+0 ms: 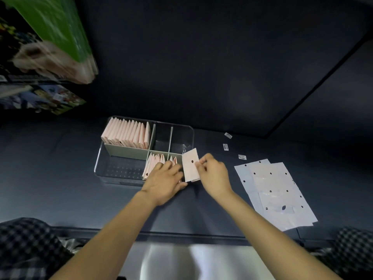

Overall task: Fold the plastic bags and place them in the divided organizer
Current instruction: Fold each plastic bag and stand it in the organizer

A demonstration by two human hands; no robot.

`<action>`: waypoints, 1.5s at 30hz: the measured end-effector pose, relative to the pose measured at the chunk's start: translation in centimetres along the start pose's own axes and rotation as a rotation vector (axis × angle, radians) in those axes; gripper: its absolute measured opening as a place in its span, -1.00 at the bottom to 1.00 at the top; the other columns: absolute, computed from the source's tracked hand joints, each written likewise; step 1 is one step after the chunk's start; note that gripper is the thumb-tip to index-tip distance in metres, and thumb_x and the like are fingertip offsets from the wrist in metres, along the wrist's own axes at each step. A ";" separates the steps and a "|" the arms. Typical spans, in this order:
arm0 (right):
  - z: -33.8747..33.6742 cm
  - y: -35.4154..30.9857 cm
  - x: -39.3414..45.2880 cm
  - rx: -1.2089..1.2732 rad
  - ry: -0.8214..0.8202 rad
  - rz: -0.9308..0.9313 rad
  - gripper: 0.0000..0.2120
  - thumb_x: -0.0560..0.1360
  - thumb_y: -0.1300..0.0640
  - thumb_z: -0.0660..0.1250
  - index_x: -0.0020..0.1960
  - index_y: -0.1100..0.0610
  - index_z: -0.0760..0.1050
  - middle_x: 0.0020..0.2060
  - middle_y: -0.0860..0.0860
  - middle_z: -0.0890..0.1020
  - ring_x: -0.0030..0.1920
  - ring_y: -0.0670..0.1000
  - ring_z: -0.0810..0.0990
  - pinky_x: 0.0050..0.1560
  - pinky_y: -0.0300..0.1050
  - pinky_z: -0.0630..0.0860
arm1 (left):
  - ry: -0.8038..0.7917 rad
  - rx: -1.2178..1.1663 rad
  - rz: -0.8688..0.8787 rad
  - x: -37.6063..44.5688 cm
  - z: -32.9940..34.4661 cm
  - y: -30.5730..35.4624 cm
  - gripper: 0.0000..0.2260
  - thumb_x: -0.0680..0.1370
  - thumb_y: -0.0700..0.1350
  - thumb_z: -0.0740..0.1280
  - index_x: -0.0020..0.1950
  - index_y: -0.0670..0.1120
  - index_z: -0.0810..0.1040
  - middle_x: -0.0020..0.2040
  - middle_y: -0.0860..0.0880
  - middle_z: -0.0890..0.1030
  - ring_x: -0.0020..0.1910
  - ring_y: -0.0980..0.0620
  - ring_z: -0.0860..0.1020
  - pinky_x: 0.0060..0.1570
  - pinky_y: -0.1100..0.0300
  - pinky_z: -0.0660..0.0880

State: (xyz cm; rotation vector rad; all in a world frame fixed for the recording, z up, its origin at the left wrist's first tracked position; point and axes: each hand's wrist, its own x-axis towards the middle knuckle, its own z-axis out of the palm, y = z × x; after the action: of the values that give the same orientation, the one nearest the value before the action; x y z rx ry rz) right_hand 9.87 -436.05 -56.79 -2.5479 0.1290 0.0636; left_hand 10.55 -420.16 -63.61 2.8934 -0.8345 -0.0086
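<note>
- Two bare hands work at the near right corner of the clear plastic divided organizer (105,158) with grey-green partitions, which sits on the dark surface (222,87).
- The right hand (212,174) pinches a folded pale pink plastic bag with a dark dot (190,165) by its right edge, holding it upright just beside the organizer's right wall, seemingly so it can slide in on edge.
- The left hand (164,178) lies with straight fingers pressed against the folded pink bags (153,164) already standing in the front compartments, probably pushing them aside to open a gap.
- A full row of folded bags (125,134) fills the back left compartment.
- Several flat unfolded translucent bags (282,190) wait in a stack to the right, within easy reach.
</note>
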 end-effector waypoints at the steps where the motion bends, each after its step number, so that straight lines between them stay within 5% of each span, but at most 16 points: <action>1: 0.3 -0.3 0.3 -0.044 0.001 -0.011 -0.87 0.56 0.09 0.21 -0.03 0.16 0.44 -0.20 0.12 0.65 -0.11 0.18 0.57 -0.14 -0.05 0.43 | -0.008 -0.005 -0.004 0.0 0.1 -0.3 -0.64 0.61 0.17 0.05 0.16 0.00 0.50 0.33 0.06 0.37 0.19 -0.05 0.31 0.13 0.08 0.24; 4: 1.5 -1.1 1.2 -0.208 0.013 -0.050 -0.82 0.55 0.09 0.20 0.01 0.19 0.47 -0.12 0.16 0.65 -0.06 0.23 0.58 -0.12 -0.03 0.46 | 0.071 -0.070 -0.051 -0.5 0.0 -0.8 -0.68 0.61 0.12 0.10 0.12 0.01 0.55 0.41 0.07 0.33 0.23 -0.07 0.32 0.18 0.05 0.24; 12: 5.1 -2.6 2.1 -0.419 -0.054 -0.054 -0.84 0.53 0.17 0.20 -0.01 0.22 0.51 -0.03 0.18 0.63 0.00 0.25 0.59 -0.20 -0.10 0.33 | 0.142 -0.108 -0.098 -1.5 -0.7 -0.9 -0.81 0.54 -0.05 0.27 0.06 -0.06 0.62 0.24 0.01 0.53 0.15 -0.12 0.43 0.11 0.00 0.34; 16: 5.6 -2.2 2.2 -0.352 -0.120 0.032 -0.78 0.53 0.15 0.17 0.03 0.16 0.57 0.02 0.18 0.62 0.05 0.25 0.57 -0.15 -0.10 0.37 | 0.298 -0.210 -0.169 -1.7 -0.7 -0.7 -0.87 0.51 -0.16 0.29 0.02 -0.11 0.59 0.04 -0.02 0.62 0.06 -0.14 0.52 0.02 0.00 0.44; 22: 4.5 -0.7 0.9 -0.059 -0.283 -0.073 -0.77 0.55 0.20 0.18 0.04 0.15 0.60 0.02 0.16 0.64 0.07 0.22 0.56 -0.02 -0.07 0.47 | 0.175 -0.203 -0.152 -1.3 -0.2 0.0 -0.66 0.53 -0.21 0.31 0.31 -0.15 0.50 0.26 -0.08 0.55 0.25 -0.16 0.46 0.24 -0.07 0.35; 26: 1.7 5.1 -1.4 0.046 -0.063 -0.089 -0.81 0.51 0.17 0.30 0.09 0.08 0.61 0.03 0.03 0.65 0.06 0.07 0.55 0.09 -0.12 0.44 | 0.152 -0.087 -0.182 -1.7 0.1 0.1 -0.67 0.55 -0.07 0.17 0.19 -0.15 0.59 0.24 -0.08 0.57 0.25 -0.20 0.48 0.29 -0.18 0.29; 30: -2.2 15.5 -4.4 -0.110 0.094 0.140 -0.72 0.49 0.14 0.35 0.19 0.13 0.53 0.15 0.08 0.55 0.18 0.11 0.44 0.19 -0.15 0.33 | 0.151 -0.114 -0.182 -1.5 -0.2 1.1 -0.55 0.54 0.00 0.03 0.21 -0.17 0.59 0.24 -0.09 0.57 0.27 -0.20 0.46 0.35 -0.19 0.22; 35: -4.9 23.9 -7.7 -0.179 0.118 0.455 -0.58 0.43 -0.04 0.42 0.23 0.08 0.47 0.18 0.06 0.47 0.21 0.11 0.38 0.19 -0.03 0.37 | 0.260 -0.238 -0.025 -1.2 -1.0 5.4 -0.65 0.55 -0.08 0.10 0.12 -0.18 0.61 0.07 -0.12 0.62 0.08 -0.17 0.56 0.10 -0.03 0.51; 39: -4.3 25.7 -8.5 -0.134 0.119 0.403 -0.77 0.44 0.05 0.42 0.07 0.08 0.55 0.06 0.04 0.49 0.12 0.12 0.42 0.09 -0.10 0.34 | 0.053 -0.286 0.145 -1.2 0.7 9.8 -0.75 0.56 -0.11 0.28 0.21 -0.12 0.57 0.21 -0.07 0.56 0.16 -0.11 0.53 0.13 0.04 0.49; 41: -4.3 25.9 -8.4 -0.079 0.173 0.401 -0.89 0.46 0.13 0.40 -0.03 0.11 0.59 -0.01 0.04 0.52 0.07 0.11 0.43 0.04 -0.12 0.34 | -0.139 -0.301 0.111 -1.6 2.2 10.9 -0.66 0.62 0.00 0.17 0.39 0.00 0.42 0.43 0.04 0.35 0.39 0.03 0.32 0.31 0.14 0.32; 45: -4.8 25.7 -7.8 -0.045 0.194 0.384 -0.90 0.51 0.16 0.34 -0.08 0.12 0.63 -0.07 0.05 0.58 0.03 0.10 0.46 0.00 -0.11 0.39 | -0.268 -0.220 0.062 -1.9 3.6 11.2 -0.62 0.64 0.10 0.03 0.46 0.12 0.26 0.50 0.18 0.16 0.46 0.17 0.13 0.37 0.26 0.14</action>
State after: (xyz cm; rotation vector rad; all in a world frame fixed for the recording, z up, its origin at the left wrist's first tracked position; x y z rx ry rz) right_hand -0.56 -459.35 -66.41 -2.5354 0.6972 -0.0335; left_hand 2.87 -429.01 -65.84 2.6929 -0.9002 -0.4604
